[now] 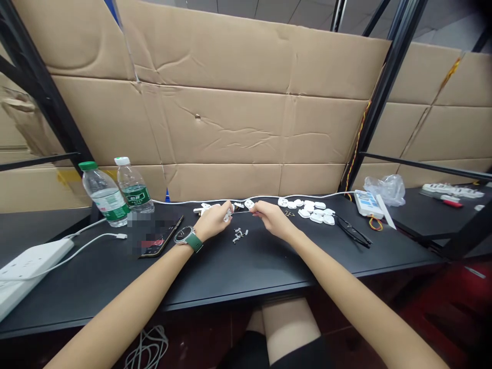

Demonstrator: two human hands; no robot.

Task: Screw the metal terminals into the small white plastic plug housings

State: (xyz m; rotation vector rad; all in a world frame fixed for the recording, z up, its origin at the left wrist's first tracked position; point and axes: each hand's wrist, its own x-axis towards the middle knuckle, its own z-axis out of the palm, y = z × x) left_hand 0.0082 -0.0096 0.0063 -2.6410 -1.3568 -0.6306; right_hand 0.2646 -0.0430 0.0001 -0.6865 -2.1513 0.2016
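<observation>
My right hand pinches a small white plastic cover with dark slots between thumb and fingers, just above the black table. A short way to the left, my left hand is closed on small whitish plastic pieces, partly hidden by its fingers. Behind that hand lie more white plastic parts. Small metal parts show between the two hands. Nearer me is a loose group of little grey pieces. To the right, several rounded white plastic covers are scattered beside small brass-coloured pieces.
On the left stand two water bottles, with a phone and white power strip nearby. Black glasses, a white device and a plastic bag lie right. A cardboard wall closes the back.
</observation>
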